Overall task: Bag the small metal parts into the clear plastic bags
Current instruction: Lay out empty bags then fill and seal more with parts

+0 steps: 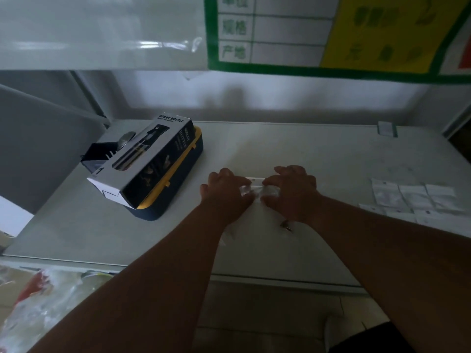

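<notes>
Clear plastic bag (251, 187) pinched between left hand (225, 191), right hand (293, 192).

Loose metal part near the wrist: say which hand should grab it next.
Right, probably. The small metal part lies on the table just beside the right hand's wrist, farther from the left hand. Both hands now hold the clear bag between them.

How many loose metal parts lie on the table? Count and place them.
1: a metal part on the table by the right hand; more may hide under the arms.
</notes>
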